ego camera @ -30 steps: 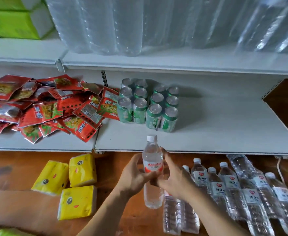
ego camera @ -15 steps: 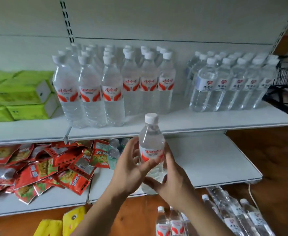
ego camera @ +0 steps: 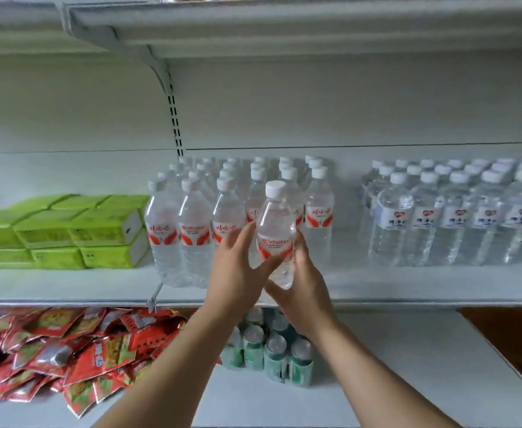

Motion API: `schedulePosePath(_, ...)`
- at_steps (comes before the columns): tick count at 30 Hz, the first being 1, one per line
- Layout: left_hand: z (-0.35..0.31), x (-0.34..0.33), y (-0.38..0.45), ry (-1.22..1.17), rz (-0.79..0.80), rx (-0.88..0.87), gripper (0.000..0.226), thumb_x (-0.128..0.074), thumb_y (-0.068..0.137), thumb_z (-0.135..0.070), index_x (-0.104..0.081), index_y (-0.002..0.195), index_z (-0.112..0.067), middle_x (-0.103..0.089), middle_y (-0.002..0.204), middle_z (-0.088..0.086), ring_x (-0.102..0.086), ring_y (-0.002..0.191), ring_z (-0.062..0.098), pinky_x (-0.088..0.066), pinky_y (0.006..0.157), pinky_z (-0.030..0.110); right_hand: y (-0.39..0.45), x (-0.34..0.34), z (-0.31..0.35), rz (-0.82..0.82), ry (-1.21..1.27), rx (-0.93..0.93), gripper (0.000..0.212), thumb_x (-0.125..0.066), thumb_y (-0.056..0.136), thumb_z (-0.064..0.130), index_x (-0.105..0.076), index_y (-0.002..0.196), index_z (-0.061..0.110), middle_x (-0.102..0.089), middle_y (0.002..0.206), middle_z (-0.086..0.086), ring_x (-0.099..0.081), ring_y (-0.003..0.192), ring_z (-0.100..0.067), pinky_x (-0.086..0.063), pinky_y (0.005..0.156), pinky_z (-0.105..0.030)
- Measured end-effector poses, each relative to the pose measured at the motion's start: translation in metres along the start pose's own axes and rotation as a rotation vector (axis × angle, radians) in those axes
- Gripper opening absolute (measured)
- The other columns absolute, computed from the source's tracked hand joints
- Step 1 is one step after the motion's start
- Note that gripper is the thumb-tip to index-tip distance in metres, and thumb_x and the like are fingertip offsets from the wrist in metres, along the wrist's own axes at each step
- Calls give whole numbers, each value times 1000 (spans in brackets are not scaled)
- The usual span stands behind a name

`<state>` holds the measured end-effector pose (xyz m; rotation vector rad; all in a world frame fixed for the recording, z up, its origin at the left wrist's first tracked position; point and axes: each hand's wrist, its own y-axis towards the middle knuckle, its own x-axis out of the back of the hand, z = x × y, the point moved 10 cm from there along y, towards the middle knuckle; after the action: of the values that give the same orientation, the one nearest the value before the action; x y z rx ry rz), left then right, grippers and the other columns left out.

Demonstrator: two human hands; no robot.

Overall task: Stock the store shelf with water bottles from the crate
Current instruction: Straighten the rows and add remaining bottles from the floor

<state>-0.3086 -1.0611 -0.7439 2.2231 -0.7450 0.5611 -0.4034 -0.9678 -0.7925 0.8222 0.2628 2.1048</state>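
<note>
The clear plastic red-labelled water bottle [ego camera: 275, 239] has risen from the floor to the white middle shelf [ego camera: 377, 285], near its front edge; left hand [ego camera: 241, 270] and right hand [ego camera: 303, 285] both grip it, ready for placing.

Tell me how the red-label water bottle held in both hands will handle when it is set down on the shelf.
The bottle looks full, so probably heavy for its size. Its thin clear wall may flex under the left hand and right hand. Tall and narrow, it could tip if nudged.
</note>
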Motion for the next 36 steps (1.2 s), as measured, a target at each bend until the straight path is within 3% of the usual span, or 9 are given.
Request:
schedulePosePath(2, 12, 8, 5, 151, -40, 19, 76, -65, 79, -65, -39, 146, -42, -42, 138, -6, -33, 132, 15, -34, 106, 30, 9, -7, -9, -7, -33, -7, 106, -76, 86, 40, 6, 152, 52, -34, 157, 18, -40, 140, -6, -40, 112, -33)
schedulePosePath(5, 29, 10, 8, 251, -27, 33, 80, -71, 81, -59, -30, 149, -45, -38, 137, -5, -30, 132, 18, -34, 109, 34, 19, -15, -21, -24, -12, -15, 98, -71, 88, 42, 2, 151, 54, -35, 156, 18, -40, 138, -4, -40, 110, -30)
schedulePosePath(9, 40, 3, 8, 324, -6, 65, 84, -67, 83, -60, -26, 153, -38, -37, 144, -4, -28, 136, 21, -32, 117, 40, 26, -29, -33, 5, -50, 24, 90, -64, 95, 34, 1, 156, 41, -19, 163, 16, -27, 145, -3, -27, 115, -27)
schedulePosePath(12, 40, 0, 8, 342, -10, 91, 82, -63, 85, -61, -25, 154, -38, -35, 147, -3, -27, 138, 21, -30, 116, 39, 26, -39, -47, 30, -142, -19, 79, -59, 98, 35, -7, 158, 32, -34, 159, 4, -46, 137, -19, -38, 108, -29)
schedulePosePath(16, 37, -2, 8, 364, -19, 100, 76, -61, 88, -58, -25, 153, -40, -33, 148, -3, -25, 139, 21, -32, 114, 36, 28, -43, -55, -5, -259, -13, 73, -56, 98, 41, -16, 157, 26, -50, 148, -3, -60, 121, -20, -47, 96, -28)
schedulePosePath(22, 36, -9, 0, 376, -26, 102, 75, -60, 90, -57, -24, 154, -42, -26, 152, -7, -24, 141, 19, -37, 111, 36, 27, -43, -56, -61, -305, 56, 72, -57, 97, 43, -23, 156, 20, -65, 126, -5, -68, 102, -19, -50, 83, -22)
schedulePosePath(26, 26, -11, -11, 285, -20, 105, 71, -62, 91, -52, -31, 152, -35, -31, 155, -7, -31, 141, 17, -37, 110, 36, 20, -40, -54, -36, -284, 69, 69, -60, 97, 35, -28, 154, 13, -58, 133, -10, -64, 111, -25, -49, 87, -25)
schedulePosePath(31, 19, -36, -45, 149, 45, 190, 57, -64, 92, -45, -43, 143, -30, -54, 138, -5, -51, 125, 12, -43, 100, 28, -29, -15, -52, -51, -118, 80, 56, -43, 100, 49, -39, 149, 21, -41, 152, -1, -42, 137, -17, -36, 110, -32)
schedulePosePath(36, 26, -69, -89, -7, 99, 326, 51, -65, 92, -41, -47, 138, -26, -67, 108, -8, -64, 99, 13, -54, 84, 33, -87, 17, -103, 33, -132, -11, 53, -41, 100, 50, -49, 142, 20, -52, 141, 2, -50, 128, -14, -45, 104, -33)
